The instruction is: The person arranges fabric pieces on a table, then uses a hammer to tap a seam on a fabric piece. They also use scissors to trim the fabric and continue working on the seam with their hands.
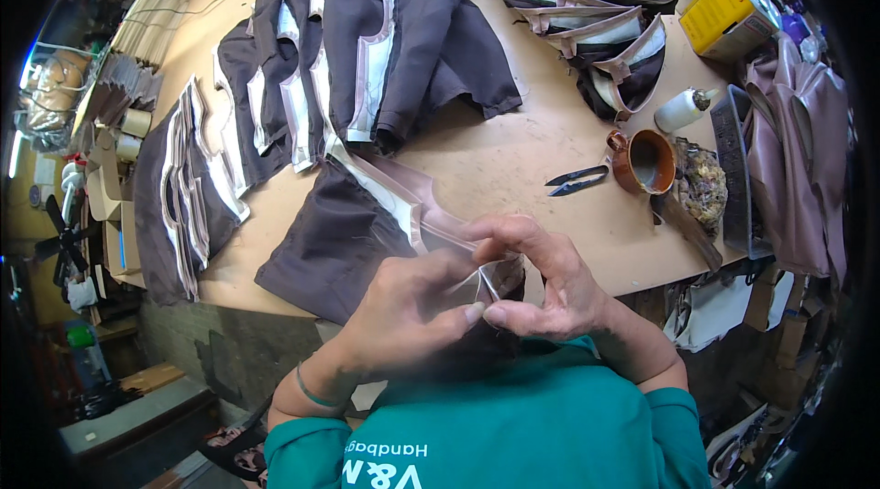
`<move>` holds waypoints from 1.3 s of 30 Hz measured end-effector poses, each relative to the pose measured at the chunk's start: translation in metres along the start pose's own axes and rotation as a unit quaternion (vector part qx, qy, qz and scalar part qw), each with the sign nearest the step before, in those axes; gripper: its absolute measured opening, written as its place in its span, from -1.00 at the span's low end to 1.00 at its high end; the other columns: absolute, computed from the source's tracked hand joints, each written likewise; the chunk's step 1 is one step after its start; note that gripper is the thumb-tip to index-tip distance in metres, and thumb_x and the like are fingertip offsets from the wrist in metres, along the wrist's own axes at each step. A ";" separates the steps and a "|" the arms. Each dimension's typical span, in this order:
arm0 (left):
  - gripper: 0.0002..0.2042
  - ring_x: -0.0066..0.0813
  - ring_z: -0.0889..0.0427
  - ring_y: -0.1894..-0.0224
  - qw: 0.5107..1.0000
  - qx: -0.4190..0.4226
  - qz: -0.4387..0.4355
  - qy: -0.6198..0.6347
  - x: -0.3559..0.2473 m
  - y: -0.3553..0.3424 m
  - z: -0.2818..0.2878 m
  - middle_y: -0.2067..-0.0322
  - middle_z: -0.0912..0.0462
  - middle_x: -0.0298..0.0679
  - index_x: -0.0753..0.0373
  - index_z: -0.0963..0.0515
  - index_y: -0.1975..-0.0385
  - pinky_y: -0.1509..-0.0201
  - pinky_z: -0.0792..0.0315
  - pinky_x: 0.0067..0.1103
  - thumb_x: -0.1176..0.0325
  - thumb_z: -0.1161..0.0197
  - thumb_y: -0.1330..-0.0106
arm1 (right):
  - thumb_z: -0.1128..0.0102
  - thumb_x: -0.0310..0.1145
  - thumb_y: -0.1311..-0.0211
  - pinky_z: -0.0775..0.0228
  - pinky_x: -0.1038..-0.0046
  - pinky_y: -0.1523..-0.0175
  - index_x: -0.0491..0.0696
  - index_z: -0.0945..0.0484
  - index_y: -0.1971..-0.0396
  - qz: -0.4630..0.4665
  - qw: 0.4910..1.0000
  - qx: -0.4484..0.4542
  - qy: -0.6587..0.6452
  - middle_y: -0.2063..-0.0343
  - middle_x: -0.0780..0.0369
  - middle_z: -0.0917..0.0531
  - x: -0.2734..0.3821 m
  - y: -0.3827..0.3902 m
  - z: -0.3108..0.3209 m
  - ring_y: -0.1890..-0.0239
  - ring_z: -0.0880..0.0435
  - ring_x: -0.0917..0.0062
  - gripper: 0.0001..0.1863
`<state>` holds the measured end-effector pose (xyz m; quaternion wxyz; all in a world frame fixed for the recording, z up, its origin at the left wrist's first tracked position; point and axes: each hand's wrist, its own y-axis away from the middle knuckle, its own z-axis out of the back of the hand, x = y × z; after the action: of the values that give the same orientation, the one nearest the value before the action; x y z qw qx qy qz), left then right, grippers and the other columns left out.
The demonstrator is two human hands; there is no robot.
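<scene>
Close to my body, a dark brown fabric piece (321, 237) with a pink leather edge and white backing lies over the table's near edge. At its near end, my left hand (412, 301) and my right hand (545, 283) are closed, thumbs almost meeting, on the pink-and-white edge (486, 285). Fingers hide part of what they pinch, and the left hand is slightly blurred. Beyond the right hand lie black thread snips (577, 181).
Similar fabric pieces (431, 40) overlap across the table (550, 141), with another stack (596, 31) at the far right. On the right are a brown mug (642, 162), a white bottle (683, 110), a yellow tin (729, 17), a dark tray (741, 168) and draped pink leather (797, 159).
</scene>
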<state>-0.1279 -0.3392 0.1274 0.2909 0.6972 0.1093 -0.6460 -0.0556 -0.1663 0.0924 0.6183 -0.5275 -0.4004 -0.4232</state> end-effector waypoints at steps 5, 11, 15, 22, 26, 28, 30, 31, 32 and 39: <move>-0.84 -0.66 -0.46 0.51 0.997 -0.023 -0.002 0.080 0.004 -0.001 -0.010 0.54 -0.53 -0.28 0.38 -0.46 0.46 0.42 -0.30 -0.76 0.45 -0.20 0.02 | -0.07 -0.51 0.13 -0.33 0.55 0.21 -0.08 -0.27 -0.02 -0.133 0.976 0.009 -0.174 0.45 0.23 -0.45 0.008 0.002 0.000 0.36 -0.48 0.61 -0.43; -0.83 -0.70 -0.44 0.54 0.999 -0.047 0.002 0.002 -0.001 -0.003 -0.011 0.56 -0.53 -0.29 0.38 -0.47 0.46 0.46 -0.29 -0.77 0.41 -0.23 -0.04 | -0.03 -0.54 0.12 -0.33 0.57 0.21 -0.09 -0.27 -0.03 -0.093 0.992 0.008 -0.081 0.45 0.24 -0.44 0.007 0.002 -0.004 0.36 -0.47 0.62 -0.44; -0.82 -0.72 -0.38 0.55 0.999 -0.017 0.049 0.007 0.006 0.000 -0.004 0.57 -0.52 -0.30 0.39 -0.47 0.45 0.47 -0.24 -0.76 0.37 -0.21 -0.09 | 0.00 -0.62 0.08 -0.32 0.58 0.22 -0.09 -0.26 -0.05 -0.112 0.983 0.024 -0.142 0.47 0.23 -0.46 0.006 0.002 0.000 0.37 -0.47 0.62 -0.44; -0.83 -0.69 -0.41 0.49 0.994 0.020 0.091 0.054 0.011 -0.001 -0.001 0.60 -0.50 -0.29 0.39 -0.48 0.50 0.41 -0.33 -0.68 0.38 -0.17 -0.12 | 0.00 -0.67 0.05 -0.34 0.58 0.24 -0.10 -0.24 -0.06 -0.158 0.979 0.048 -0.124 0.50 0.21 -0.52 -0.001 0.003 0.006 0.44 -0.51 0.61 -0.44; -0.84 -0.69 -0.42 0.51 0.994 -0.003 0.045 0.099 0.025 -0.001 -0.005 0.62 -0.51 -0.34 0.37 -0.49 0.54 0.41 -0.33 -0.70 0.40 -0.13 -0.15 | -0.04 -0.63 -0.01 -0.35 0.60 0.25 -0.14 -0.24 -0.05 -0.137 0.980 0.053 -0.133 0.47 0.22 -0.54 -0.006 0.003 0.005 0.40 -0.52 0.62 -0.49; -0.85 -0.70 -0.42 0.51 0.992 0.001 0.048 0.113 0.026 -0.002 -0.004 0.60 -0.51 -0.34 0.38 -0.49 0.53 0.42 -0.32 -0.71 0.40 -0.13 -0.15 | -0.06 -0.62 -0.03 -0.34 0.61 0.25 -0.16 -0.24 -0.04 -0.122 0.983 0.059 -0.120 0.46 0.22 -0.54 -0.008 0.003 0.005 0.38 -0.51 0.63 -0.50; -0.85 -0.71 -0.41 0.51 0.990 0.004 0.063 0.127 0.027 -0.003 -0.003 0.59 -0.52 -0.34 0.38 -0.49 0.54 0.43 -0.31 -0.72 0.41 -0.12 -0.15 | -0.06 -0.62 -0.03 -0.35 0.60 0.25 -0.15 -0.24 -0.04 -0.115 0.985 0.059 -0.111 0.46 0.22 -0.55 -0.008 0.003 0.003 0.38 -0.51 0.63 -0.50; -0.85 -0.71 -0.40 0.51 0.988 0.005 0.077 0.134 0.027 -0.004 -0.002 0.59 -0.52 -0.34 0.38 -0.48 0.55 0.43 -0.30 -0.72 0.41 -0.12 -0.15 | -0.06 -0.61 -0.03 -0.35 0.60 0.25 -0.15 -0.24 -0.04 -0.109 0.987 0.056 -0.103 0.46 0.22 -0.55 -0.009 0.004 0.002 0.39 -0.51 0.63 -0.51; -0.85 -0.72 -0.40 0.51 0.986 0.006 0.089 0.140 0.027 -0.005 -0.001 0.58 -0.52 -0.34 0.37 -0.48 0.56 0.44 -0.29 -0.72 0.41 -0.12 -0.15 | -0.06 -0.61 -0.04 -0.35 0.60 0.26 -0.15 -0.25 -0.04 -0.101 0.989 0.053 -0.095 0.46 0.22 -0.55 -0.010 0.005 0.001 0.39 -0.51 0.64 -0.51; -0.81 -0.72 -0.41 0.57 0.990 0.080 0.112 0.015 0.027 -0.007 0.006 0.64 -0.50 -0.28 0.37 -0.46 0.53 0.52 -0.29 -0.71 0.35 -0.24 -0.09 | -0.09 -0.57 -0.05 -0.33 0.63 0.32 -0.14 -0.25 -0.03 -0.150 0.980 0.062 -0.118 0.49 0.23 -0.55 -0.013 0.009 0.006 0.44 -0.50 0.67 -0.52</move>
<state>-0.1324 -0.3432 0.0994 0.3028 0.7358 -0.0169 -0.6055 -0.0518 -0.1579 0.0779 0.5274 -0.4683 -0.5707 -0.4206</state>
